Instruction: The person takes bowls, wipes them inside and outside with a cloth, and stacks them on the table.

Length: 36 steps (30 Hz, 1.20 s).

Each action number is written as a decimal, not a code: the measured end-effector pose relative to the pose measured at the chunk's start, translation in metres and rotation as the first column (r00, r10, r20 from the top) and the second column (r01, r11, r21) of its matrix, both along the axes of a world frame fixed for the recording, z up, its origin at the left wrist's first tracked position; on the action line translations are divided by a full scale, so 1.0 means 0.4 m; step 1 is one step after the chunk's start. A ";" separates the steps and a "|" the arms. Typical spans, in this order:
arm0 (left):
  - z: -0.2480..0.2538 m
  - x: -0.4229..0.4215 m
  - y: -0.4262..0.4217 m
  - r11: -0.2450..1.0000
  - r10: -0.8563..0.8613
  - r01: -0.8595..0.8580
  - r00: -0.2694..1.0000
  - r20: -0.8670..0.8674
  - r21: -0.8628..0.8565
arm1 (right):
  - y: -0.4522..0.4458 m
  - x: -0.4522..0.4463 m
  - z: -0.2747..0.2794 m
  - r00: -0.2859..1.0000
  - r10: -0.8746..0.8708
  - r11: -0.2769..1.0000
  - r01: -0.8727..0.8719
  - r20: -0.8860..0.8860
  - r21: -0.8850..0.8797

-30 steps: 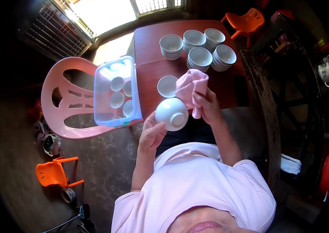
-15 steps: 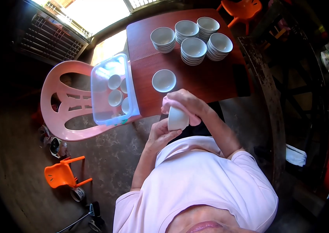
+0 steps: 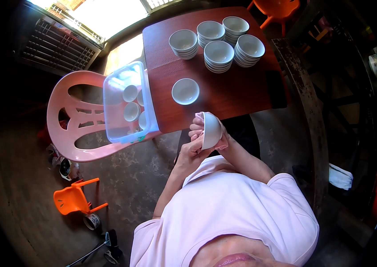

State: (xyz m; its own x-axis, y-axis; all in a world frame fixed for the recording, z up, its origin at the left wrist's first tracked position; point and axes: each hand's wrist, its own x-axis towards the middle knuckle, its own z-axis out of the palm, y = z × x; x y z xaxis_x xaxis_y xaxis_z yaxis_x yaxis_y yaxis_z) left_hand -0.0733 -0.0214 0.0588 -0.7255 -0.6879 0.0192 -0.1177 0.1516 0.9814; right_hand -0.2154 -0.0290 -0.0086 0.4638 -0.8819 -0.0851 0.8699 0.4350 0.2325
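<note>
Close to the table's near edge, my two hands hold a white bowl (image 3: pixel 213 131) tipped on its side, its opening facing left. My left hand (image 3: pixel 191 150) is closed on the bowl's lower rim. My right hand (image 3: pixel 225 135) wraps the bowl from the right with a pink cloth (image 3: pixel 221 143) bunched in it; the bowl hides part of this hand. Curled fingers show at the bowl's opening. Just beyond, a single white bowl (image 3: pixel 185 91) stands upright on the reddish-brown table (image 3: pixel 161 107).
Several stacks of white bowls (image 3: pixel 218 53) stand at the table's far side. At left, a clear plastic bin (image 3: pixel 113 133) with several small cups or bowls rests on a pink chair (image 3: pixel 59 133). Orange chairs (image 3: pixel 70 200) and a dark wooden bench (image 3: pixel 306 102) are nearby.
The held bowl has turned so its outer side faces right, and it has shifted slightly right. My right hand has moved from above the bowl to its right side with the cloth.
</note>
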 end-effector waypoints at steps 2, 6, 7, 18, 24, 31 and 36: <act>0.006 -0.007 -0.013 0.982 -0.054 0.065 0.997 -0.063 0.178 | -0.012 -0.046 -0.005 0.960 0.032 0.999 -0.035 -0.278 -0.004; 0.020 0.000 -0.041 0.702 0.008 0.187 0.963 -0.270 0.687 | 0.003 -0.122 -0.051 0.905 0.036 0.999 -0.032 -0.424 0.017; 0.004 -0.004 -0.042 0.700 -0.011 0.219 0.955 -0.296 0.680 | 0.010 -0.128 -0.089 0.929 0.021 1.000 -0.013 -0.370 0.024; 0.015 -0.094 -0.069 0.992 0.020 -0.020 1.000 0.004 -0.124 | 0.099 -0.106 -0.046 0.862 -0.091 0.984 0.000 -0.498 -0.181; -0.042 -0.097 -0.267 0.725 0.305 -0.006 0.899 0.313 -0.689 | 0.191 -0.156 -0.063 0.890 0.069 0.968 0.049 -0.451 0.245; -0.091 -0.113 -0.328 0.625 0.223 0.366 0.762 0.608 -0.689 | 0.283 -0.202 -0.068 0.863 0.026 0.941 0.149 -0.504 0.304; -0.119 -0.121 -0.333 0.636 0.244 0.381 0.726 0.643 -0.672 | 0.282 -0.195 -0.077 0.875 0.019 0.918 0.177 -0.484 0.356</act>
State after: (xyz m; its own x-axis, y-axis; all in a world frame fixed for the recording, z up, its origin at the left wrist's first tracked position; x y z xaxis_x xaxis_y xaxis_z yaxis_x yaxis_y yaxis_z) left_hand -0.1218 -0.1545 0.0114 -0.7999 -0.6001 0.0027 -0.5894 0.7865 0.1843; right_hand -0.2933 0.0836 -0.0393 0.2115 -0.7667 -0.6062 0.9427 0.3238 -0.0807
